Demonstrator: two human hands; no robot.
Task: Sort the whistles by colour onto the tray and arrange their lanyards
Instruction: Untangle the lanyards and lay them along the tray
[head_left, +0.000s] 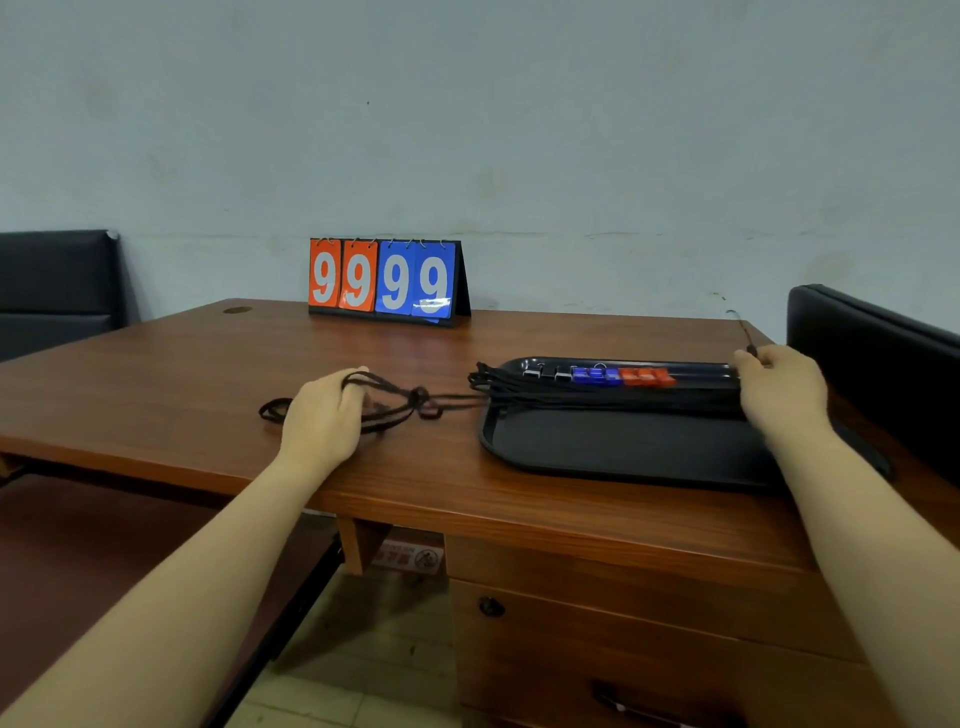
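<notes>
Hands holding black cord lanyards (597, 397) over a brown wooden desk (182, 364).
The left hand (322, 415) clutches loops, the right hand (782, 389) pinches a cord end; blue and red plastic whistles (623, 375) line the black plastic tray (623, 447) along its far edge.

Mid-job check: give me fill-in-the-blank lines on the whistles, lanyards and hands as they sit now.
On the black plastic tray, the blue whistles lie between the black whistles and the ___ ones.
The left hand grips the black lanyards on the wooden table, to the tray's ___.
The right hand pinches a thin dark cord at the tray's ___ end.
Missing: red; left; right.
</notes>
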